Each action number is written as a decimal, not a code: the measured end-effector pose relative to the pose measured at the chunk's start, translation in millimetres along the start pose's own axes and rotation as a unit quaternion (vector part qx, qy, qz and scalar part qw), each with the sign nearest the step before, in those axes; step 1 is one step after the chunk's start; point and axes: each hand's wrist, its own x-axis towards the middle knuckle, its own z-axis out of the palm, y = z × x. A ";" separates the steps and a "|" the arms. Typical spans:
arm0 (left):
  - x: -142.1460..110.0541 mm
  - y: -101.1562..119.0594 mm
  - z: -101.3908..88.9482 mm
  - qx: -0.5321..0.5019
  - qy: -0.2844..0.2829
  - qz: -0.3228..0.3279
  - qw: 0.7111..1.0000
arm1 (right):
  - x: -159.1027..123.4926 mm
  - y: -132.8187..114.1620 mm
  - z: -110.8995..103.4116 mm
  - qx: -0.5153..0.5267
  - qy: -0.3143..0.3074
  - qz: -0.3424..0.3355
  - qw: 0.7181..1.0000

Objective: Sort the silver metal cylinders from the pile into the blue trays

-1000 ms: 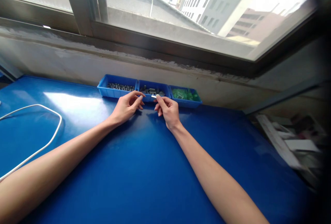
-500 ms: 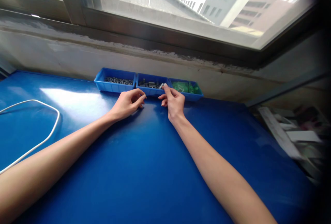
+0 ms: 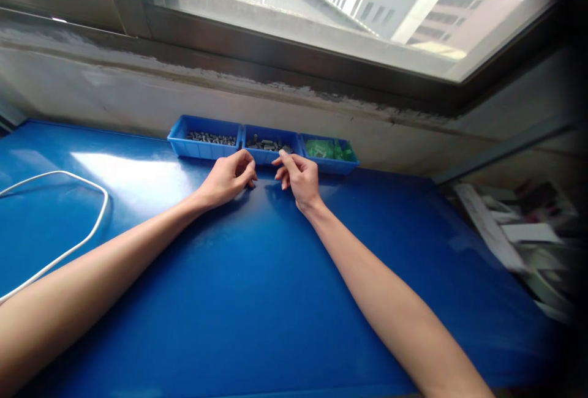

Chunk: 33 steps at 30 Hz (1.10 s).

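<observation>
My left hand (image 3: 228, 174) is just in front of the gap between the left and middle trays. Its thumb and index finger are curled together in a pinch, and whatever may be between them is hidden. A short way to the right, my right hand (image 3: 301, 179) hovers before the middle blue tray (image 3: 261, 156). Its thumb and index finger look slightly apart, with no piece visible between them. Small grey metal parts (image 3: 266, 144) lie in that tray. The left blue tray (image 3: 197, 150) holds many small metal screw-like pieces (image 3: 212, 138).
At the right end of the row, a third blue tray (image 3: 337, 168) contains green plastic bags (image 3: 321, 148). A white cable (image 3: 98, 217) curves over the blue table (image 3: 239, 300) at left. The wall and window frame (image 3: 285, 58) stand behind. Blurred items (image 3: 533, 232) lie off the right edge.
The small light metal piece seen in my right hand no longer shows. That hand moved right over the middle tray, then back left. My left thumb and index finger have drawn together.
</observation>
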 end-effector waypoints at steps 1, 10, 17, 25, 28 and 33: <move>0.0 -0.3 0.1 0.000 0.001 -0.002 1.000 | 0.0 0.4 -0.3 -0.003 -0.009 0.000 1.000; 0.5 -1.2 -0.8 0.001 0.027 -0.006 1.000 | -1.6 3.7 -1.7 -0.064 -0.054 -0.005 0.996; 0.5 1.3 -1.3 0.029 0.031 -0.006 0.999 | 0.2 4.0 -2.0 -0.084 -0.057 -0.025 0.995; 1.4 -2.5 -1.0 0.134 0.086 0.030 0.987 | 0.5 7.0 -2.1 -0.186 -0.029 -0.052 0.981; 2.2 -8.4 -0.1 0.146 0.079 0.021 0.986 | -3.2 4.6 0.4 -0.245 -0.032 -0.071 0.966; 3.1 -12.9 0.6 0.149 0.078 0.021 0.986 | -10.1 -0.6 6.0 -0.403 -0.063 -0.103 0.907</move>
